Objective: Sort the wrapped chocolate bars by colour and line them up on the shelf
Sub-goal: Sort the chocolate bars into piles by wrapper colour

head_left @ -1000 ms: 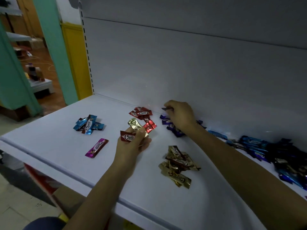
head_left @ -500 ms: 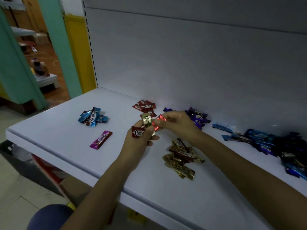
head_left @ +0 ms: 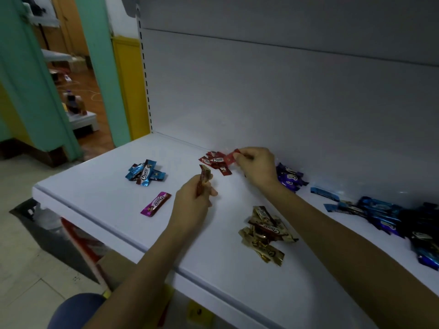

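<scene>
On the white shelf [head_left: 99, 193] lie colour piles of wrapped chocolate bars: light blue [head_left: 145, 175], red [head_left: 216, 162], purple [head_left: 289, 178], gold [head_left: 266, 233], and one pink bar [head_left: 156, 203]. My right hand [head_left: 255, 166] pinches a red bar [head_left: 231, 157] just over the right side of the red pile. My left hand [head_left: 193, 204] grips a gold bar and a brown-red bar [head_left: 204, 180], held upright above the shelf.
A mixed heap of dark blue bars [head_left: 389, 217] spreads along the right, near the grey back panel [head_left: 285, 96]. Beyond the shelf's left end are a teal pillar [head_left: 104, 67] and a yellow panel [head_left: 128, 86]. Boxes sit below the front edge.
My right hand took the red bar from the bunch in my left hand and carried it back to the red pile. My left hand turned its remaining bars upright.
</scene>
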Tool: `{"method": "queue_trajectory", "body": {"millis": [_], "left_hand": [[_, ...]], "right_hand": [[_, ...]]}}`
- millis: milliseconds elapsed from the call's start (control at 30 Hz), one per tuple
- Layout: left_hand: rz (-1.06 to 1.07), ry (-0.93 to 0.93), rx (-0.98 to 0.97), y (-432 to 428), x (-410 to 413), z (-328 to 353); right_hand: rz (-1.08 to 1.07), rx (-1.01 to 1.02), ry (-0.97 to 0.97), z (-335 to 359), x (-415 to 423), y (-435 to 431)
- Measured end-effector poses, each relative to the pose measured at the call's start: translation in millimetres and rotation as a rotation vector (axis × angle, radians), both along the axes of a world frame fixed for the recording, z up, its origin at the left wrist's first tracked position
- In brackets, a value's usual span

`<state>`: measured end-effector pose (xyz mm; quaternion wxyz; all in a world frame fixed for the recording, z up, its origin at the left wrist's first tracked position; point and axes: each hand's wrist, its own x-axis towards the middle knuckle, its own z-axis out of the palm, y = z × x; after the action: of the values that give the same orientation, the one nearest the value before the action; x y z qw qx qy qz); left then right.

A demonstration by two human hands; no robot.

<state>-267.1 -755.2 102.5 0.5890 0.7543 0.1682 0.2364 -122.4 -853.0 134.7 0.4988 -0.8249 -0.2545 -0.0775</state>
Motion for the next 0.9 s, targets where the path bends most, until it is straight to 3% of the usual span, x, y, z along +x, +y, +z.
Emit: {"method": "queue_trajectory", "body": {"millis": [133, 233, 333, 667, 733, 833, 900], "left_hand": [[0.015, 0.016, 0.007, 11, -7, -6], [0.037, -0.061, -0.076, 13, -9, -7], [0.108, -0.121, -0.172, 18, -7, -8], [0.15, -0.105, -0.259, 24, 0, -9], [0.137, -0.102, -0.247, 24, 0, -8], [0.115, -0.125, -0.274, 26, -1, -8], [0.1, -0.153, -0.293, 26, -1, -9]], "right_hand": [[-0.021, -0.24, -0.215, -3, 22, 31], [0.054, -0.602, -0.147, -15, 27, 47], [0.066, -0.728, -0.137, -26, 26, 63], [0.106, -0.587, -0.065, -21, 38, 90], [0.095, -0.471, -0.034, -11, 26, 86], [0.19, -0.097, 0.31, 7, -7, 73], [0.343, -0.051, 0.485, 15, -26, 54]]}}
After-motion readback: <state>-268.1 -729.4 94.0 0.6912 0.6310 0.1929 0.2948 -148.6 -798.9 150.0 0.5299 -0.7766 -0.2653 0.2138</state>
